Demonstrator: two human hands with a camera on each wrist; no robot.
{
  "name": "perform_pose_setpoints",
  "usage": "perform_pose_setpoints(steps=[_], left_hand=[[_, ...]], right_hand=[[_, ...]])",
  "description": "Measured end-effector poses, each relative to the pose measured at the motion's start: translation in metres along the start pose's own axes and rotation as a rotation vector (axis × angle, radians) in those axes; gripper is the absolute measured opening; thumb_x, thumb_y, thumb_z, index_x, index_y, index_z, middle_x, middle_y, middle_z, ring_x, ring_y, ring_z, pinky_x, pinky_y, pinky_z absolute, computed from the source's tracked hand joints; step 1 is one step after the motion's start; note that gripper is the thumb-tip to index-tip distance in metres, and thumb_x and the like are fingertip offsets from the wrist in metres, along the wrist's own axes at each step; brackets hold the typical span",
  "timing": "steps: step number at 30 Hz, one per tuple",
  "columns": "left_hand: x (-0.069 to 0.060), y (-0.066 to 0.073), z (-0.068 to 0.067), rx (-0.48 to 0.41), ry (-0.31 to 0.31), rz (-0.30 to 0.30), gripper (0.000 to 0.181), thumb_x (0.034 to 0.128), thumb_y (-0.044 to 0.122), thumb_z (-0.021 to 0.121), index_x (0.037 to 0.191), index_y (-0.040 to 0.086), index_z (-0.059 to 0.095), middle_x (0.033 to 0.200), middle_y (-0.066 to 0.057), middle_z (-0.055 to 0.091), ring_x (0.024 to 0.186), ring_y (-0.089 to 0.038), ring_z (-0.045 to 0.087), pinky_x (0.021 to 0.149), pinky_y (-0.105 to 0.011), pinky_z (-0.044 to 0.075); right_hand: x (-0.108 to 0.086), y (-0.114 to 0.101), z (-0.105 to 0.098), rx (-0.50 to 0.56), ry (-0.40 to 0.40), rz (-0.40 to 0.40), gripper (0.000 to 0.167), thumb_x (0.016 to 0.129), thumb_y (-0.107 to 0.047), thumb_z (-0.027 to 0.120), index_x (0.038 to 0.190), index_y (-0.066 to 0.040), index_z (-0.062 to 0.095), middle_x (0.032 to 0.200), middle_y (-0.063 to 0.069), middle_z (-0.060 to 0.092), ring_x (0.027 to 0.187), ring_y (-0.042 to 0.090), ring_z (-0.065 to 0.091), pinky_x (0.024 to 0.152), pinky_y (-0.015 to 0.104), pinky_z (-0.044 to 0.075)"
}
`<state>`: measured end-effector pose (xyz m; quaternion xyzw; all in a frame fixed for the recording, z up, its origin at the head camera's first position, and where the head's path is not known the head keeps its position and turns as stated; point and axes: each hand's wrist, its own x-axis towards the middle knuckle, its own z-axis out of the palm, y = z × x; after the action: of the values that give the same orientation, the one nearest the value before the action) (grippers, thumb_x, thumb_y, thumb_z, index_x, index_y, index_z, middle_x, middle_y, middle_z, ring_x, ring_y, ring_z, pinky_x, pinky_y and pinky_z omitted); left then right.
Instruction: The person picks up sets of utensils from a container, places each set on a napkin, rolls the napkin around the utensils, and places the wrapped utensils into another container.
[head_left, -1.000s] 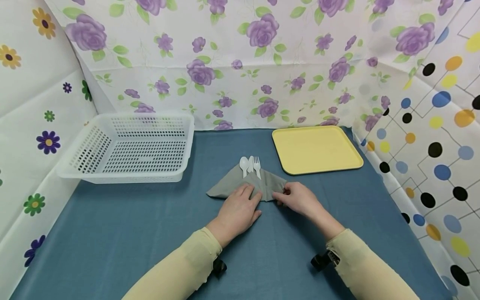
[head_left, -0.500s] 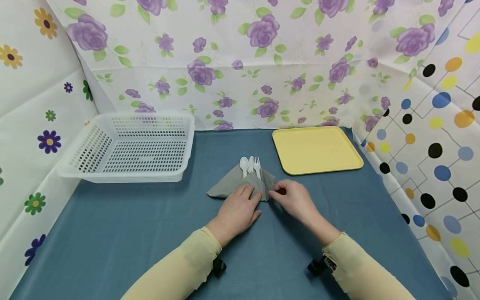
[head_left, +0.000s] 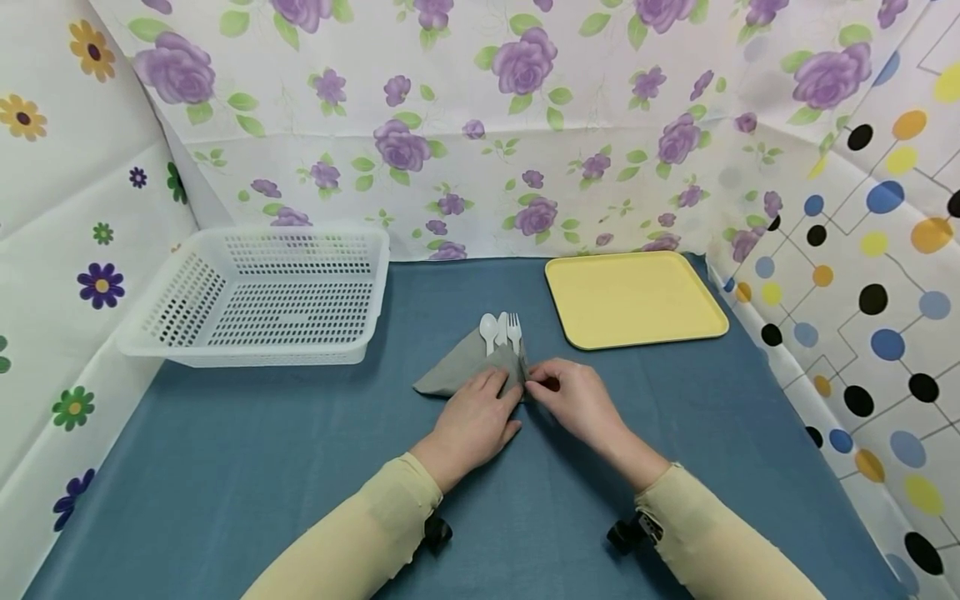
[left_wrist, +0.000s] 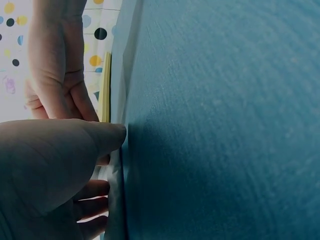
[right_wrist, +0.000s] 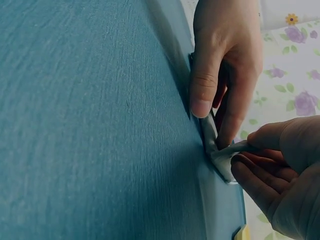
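A grey cloth napkin (head_left: 450, 371) lies folded on the table, its left corner pointing out to the side. Out of its top stick the white heads of a spoon (head_left: 488, 327), a fork (head_left: 513, 327) and, between them, a third piece, probably a knife (head_left: 502, 325); their lower parts are hidden. My left hand (head_left: 472, 425) presses on the napkin's front with its fingers extended. Between thumb and fingers my right hand (head_left: 581, 402) pinches the napkin's right flap, lifted off the table in the right wrist view, where the pinched cloth (right_wrist: 235, 147) shows.
A white perforated plastic basket (head_left: 367, 346) stands at the back left. At the back right lies a yellow tray (head_left: 637, 300). Blue cloth (head_left: 262, 483) covers the table, and patterned sheets (head_left: 465, 100) hang along the back and both sides.
My right hand has moved left, carrying the napkin's right flap over toward the cutlery. The left hand has stayed in place on the napkin.
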<state>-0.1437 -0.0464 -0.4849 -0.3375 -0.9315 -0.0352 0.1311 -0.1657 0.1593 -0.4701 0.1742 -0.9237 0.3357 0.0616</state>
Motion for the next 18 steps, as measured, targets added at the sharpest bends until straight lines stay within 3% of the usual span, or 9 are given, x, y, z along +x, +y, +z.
perform_pose_setpoints(steps=[6, 18], left_hand=[[-0.001, -0.001, -0.003, 0.002, -0.017, 0.004, 0.051, 0.1029, 0.041, 0.082, 0.143, 0.012, 0.071, 0.141, -0.015, 0.066, 0.133, -0.034, 0.063, 0.116, -0.05, 0.051], [0.0, -0.012, -0.008, -0.044, -0.117, -0.013, 0.05, 0.1063, 0.047, 0.076, 0.148, 0.018, 0.071, 0.149, -0.01, 0.064, 0.142, -0.03, 0.058, 0.126, -0.063, 0.037]], right_hand=[[0.003, -0.002, 0.004, 0.006, -0.026, 0.001, 0.004, 0.103, -0.013, 0.082, 0.103, -0.012, 0.086, 0.114, 0.007, 0.081, 0.095, 0.022, 0.075, 0.082, 0.044, 0.063], [0.007, -0.005, 0.006, 0.024, -0.07, 0.061, 0.008, 0.106, -0.016, 0.079, 0.109, -0.012, 0.085, 0.102, 0.001, 0.08, 0.08, 0.012, 0.068, 0.073, 0.038, 0.059]])
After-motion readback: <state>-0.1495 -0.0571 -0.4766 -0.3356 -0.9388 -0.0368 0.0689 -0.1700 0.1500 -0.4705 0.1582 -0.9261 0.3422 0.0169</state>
